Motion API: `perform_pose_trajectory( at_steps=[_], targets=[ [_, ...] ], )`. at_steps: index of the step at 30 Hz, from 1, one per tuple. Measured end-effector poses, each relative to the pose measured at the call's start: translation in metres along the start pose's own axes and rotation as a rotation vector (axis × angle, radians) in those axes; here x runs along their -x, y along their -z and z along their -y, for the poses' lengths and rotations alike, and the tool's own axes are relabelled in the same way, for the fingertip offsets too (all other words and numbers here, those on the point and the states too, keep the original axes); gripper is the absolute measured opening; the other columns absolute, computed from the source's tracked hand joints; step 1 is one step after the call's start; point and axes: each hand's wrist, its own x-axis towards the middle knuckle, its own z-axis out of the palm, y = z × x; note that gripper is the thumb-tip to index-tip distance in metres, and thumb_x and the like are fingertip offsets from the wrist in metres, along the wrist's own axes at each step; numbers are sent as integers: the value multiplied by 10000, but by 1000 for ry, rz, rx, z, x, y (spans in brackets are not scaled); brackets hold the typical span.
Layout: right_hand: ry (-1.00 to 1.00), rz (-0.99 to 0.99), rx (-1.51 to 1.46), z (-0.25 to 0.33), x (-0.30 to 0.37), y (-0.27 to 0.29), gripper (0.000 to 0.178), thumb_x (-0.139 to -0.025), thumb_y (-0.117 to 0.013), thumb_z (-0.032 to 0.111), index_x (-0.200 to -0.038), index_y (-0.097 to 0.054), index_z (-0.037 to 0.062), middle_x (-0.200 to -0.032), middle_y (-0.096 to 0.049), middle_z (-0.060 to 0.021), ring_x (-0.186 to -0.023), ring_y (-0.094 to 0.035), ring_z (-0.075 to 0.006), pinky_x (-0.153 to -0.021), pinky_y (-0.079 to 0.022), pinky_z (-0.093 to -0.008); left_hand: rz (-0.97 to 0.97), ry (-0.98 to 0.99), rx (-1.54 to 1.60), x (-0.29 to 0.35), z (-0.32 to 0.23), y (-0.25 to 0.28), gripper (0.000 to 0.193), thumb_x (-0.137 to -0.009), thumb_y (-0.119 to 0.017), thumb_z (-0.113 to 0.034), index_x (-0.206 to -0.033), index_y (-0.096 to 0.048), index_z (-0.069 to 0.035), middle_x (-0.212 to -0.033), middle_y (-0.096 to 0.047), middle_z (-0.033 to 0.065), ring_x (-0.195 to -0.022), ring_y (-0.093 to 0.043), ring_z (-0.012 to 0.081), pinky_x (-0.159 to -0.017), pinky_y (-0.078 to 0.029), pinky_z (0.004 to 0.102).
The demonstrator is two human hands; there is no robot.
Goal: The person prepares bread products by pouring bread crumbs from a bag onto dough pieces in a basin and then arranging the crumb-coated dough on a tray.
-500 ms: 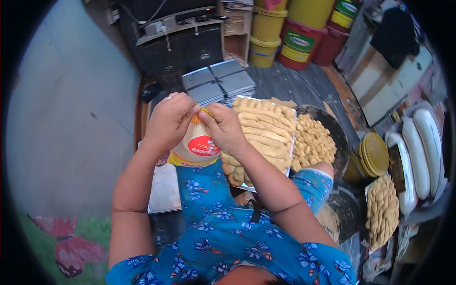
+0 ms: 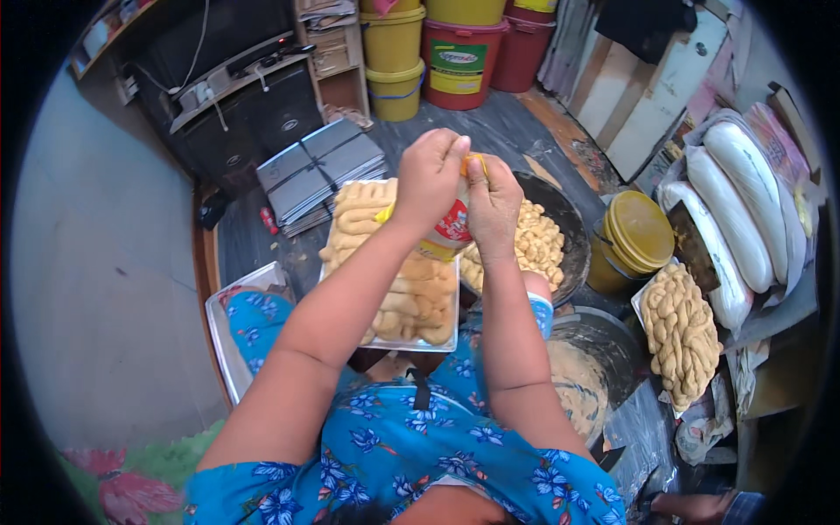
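A clear plastic bag with a red round print and yellow bands (image 2: 453, 226) hangs from both hands. My left hand (image 2: 430, 179) is closed on its gathered top, and my right hand (image 2: 493, 206) pinches the yellow neck beside it. What the bag holds is hard to make out. Beneath it, a metal tray (image 2: 404, 346) bears rows of long, twisted dough pieces (image 2: 420, 293), partly hidden by my left forearm. Behind my right hand, a large black basin (image 2: 575, 254) holds a heap of small dough lumps (image 2: 535, 241).
To the right stand a lidded yellow bucket (image 2: 637, 232), a tray of braided dough (image 2: 681, 328) and long white wrapped rolls (image 2: 731, 219). A dark tub (image 2: 604, 341) sits near my knee. Tied metal sheets (image 2: 319, 166) lie at left; stacked buckets (image 2: 459, 66) stand behind. Someone's limb (image 2: 696, 506) shows lower right.
Both hands have moved right with the bag, from over my left leg to between the dough tray and the black basin. The view has shifted to the right.
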Motion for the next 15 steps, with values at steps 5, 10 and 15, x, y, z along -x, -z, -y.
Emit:
perform_pose_trajectory(
  at_steps=[5, 10, 15],
  targets=[
    [-19, -165, 216, -56, 3, 39, 245, -898, -498, 200, -887, -626, -9, -855, -618, -171, -799, -589, -335, -715, -453, -394, 0, 186, 99, 8, 33, -83, 222, -866, -528, -144, -733, -560, 31, -683, -554, 175, -627, -539, 289, -597, -418, 368],
    [-103, -281, 340, -114, 16, 68, 205, -888, -521, 189, -876, -616, 8, -835, -612, -155, -792, -574, -328, -712, -424, -391, 27, 479, 275, 16, 62, -150, 251, -893, -525, -173, -729, -583, 9, -624, -553, 82, -564, -486, 138, -567, -417, 312],
    [-53, -298, 407, -158, 11, 88, 185, -877, -536, 185, -839, -606, 19, -816, -600, -139, -769, -562, -320, -681, -398, -397, -13, 788, 644, 16, 87, -190, 209, -931, -497, -177, -809, -558, -18, -685, -522, 35, -601, -483, 107, -581, -417, 255]
  ],
)
